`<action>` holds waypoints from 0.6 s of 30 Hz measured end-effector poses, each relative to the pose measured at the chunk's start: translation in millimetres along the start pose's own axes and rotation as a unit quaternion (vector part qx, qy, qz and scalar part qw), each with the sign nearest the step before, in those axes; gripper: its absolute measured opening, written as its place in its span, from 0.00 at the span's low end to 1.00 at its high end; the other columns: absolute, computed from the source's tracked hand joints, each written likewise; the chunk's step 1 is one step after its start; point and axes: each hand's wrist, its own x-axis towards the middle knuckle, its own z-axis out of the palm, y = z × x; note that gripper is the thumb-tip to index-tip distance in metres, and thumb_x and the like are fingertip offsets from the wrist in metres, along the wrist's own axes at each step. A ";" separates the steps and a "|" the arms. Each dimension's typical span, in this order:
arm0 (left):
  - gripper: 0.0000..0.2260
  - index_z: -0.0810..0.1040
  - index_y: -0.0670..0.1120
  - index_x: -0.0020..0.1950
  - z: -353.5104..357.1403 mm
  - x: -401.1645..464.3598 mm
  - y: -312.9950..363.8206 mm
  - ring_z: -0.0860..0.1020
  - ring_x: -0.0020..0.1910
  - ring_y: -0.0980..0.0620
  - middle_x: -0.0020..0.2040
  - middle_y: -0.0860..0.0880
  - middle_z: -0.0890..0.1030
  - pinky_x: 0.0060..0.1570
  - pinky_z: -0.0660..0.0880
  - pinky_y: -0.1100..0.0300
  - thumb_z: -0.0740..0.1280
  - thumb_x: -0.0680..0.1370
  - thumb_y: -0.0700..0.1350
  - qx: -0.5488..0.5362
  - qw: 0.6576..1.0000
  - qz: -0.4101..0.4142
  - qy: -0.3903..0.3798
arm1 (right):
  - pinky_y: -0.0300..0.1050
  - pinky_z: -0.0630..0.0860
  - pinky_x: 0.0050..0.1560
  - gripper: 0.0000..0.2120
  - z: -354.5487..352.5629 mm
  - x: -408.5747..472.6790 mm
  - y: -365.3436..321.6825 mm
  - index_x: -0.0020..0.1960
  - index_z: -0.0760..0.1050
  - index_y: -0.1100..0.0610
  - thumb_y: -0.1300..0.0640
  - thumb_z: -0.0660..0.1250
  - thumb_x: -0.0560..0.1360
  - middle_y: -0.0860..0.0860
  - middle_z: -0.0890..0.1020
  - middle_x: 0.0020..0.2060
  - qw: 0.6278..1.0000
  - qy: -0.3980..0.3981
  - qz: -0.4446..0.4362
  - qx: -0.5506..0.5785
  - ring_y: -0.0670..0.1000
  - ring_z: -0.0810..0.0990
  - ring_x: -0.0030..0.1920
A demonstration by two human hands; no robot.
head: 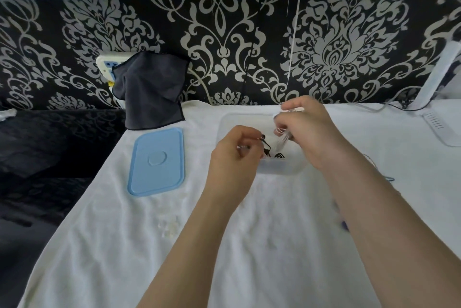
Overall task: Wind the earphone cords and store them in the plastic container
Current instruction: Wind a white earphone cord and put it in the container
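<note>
Winding appears under way above the clear, soft-cornered plastic container (279, 170) on the white-towelled bench (174, 245): right hand (306, 128) fingers curl round a thin white cord bundle (283, 136), left hand (237, 158) pinches its end, dark cords (274, 154) already inside; next, lower the coil in.

Both hands are over the clear plastic container (279, 169) on the white towel (174, 245). The right hand (306, 130) pinches a white earphone cord (283, 134), blurry so hard to read. The left hand (234, 158) has curled fingers on a black cord (268, 151) that's sitting in the container. Blue lid (156, 161) lies off to the left, dark cloth (149, 90) behind it.
</note>
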 end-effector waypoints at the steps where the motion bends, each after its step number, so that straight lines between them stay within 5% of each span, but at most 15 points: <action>1: 0.10 0.82 0.52 0.50 0.7 0.0 -1.7 0.83 0.44 0.52 0.42 0.54 0.84 0.51 0.82 0.50 0.65 0.79 0.38 0.019 1.000 0.010 -0.004 | 0.48 0.80 0.44 0.14 0.7 0.5 1.9 0.57 0.73 0.53 0.63 0.66 0.73 0.53 0.80 0.45 0.997 -0.006 -0.007 -0.080 0.55 0.84 0.44; 3: 0.10 0.82 0.51 0.51 2.5 0.8 -4.0 0.81 0.41 0.57 0.43 0.55 0.84 0.46 0.81 0.57 0.64 0.79 0.38 0.047 0.998 0.030 -0.007 | 0.43 0.72 0.34 0.15 3.7 1.3 5.6 0.61 0.70 0.53 0.61 0.64 0.75 0.51 0.77 0.46 0.975 -0.028 -0.038 -0.216 0.53 0.81 0.42; 8: 0.10 0.81 0.50 0.53 3.6 0.3 -5.9 0.79 0.43 0.59 0.48 0.55 0.83 0.42 0.73 0.72 0.66 0.79 0.37 0.086 0.995 0.058 -0.009 | 0.47 0.67 0.41 0.17 18.4 -1.7 9.9 0.69 0.64 0.58 0.53 0.56 0.83 0.58 0.77 0.54 0.899 -0.027 -0.112 -0.422 0.58 0.76 0.48; 13: 0.12 0.81 0.51 0.54 1.8 -3.6 -6.4 0.79 0.48 0.61 0.51 0.55 0.82 0.45 0.74 0.72 0.64 0.78 0.36 0.119 0.990 0.077 -0.021 | 0.50 0.73 0.46 0.15 10.7 -9.7 4.2 0.68 0.68 0.58 0.57 0.56 0.83 0.58 0.78 0.56 0.900 0.023 -0.191 -0.392 0.58 0.77 0.51; 18: 0.09 0.80 0.48 0.49 1.9 -20.8 -8.5 0.77 0.41 0.60 0.43 0.55 0.81 0.41 0.73 0.71 0.66 0.78 0.35 0.136 0.985 0.085 -0.068 | 0.47 0.75 0.47 0.13 -23.5 -33.5 13.0 0.63 0.74 0.55 0.61 0.61 0.79 0.54 0.82 0.53 0.920 0.112 -0.185 -0.326 0.55 0.80 0.49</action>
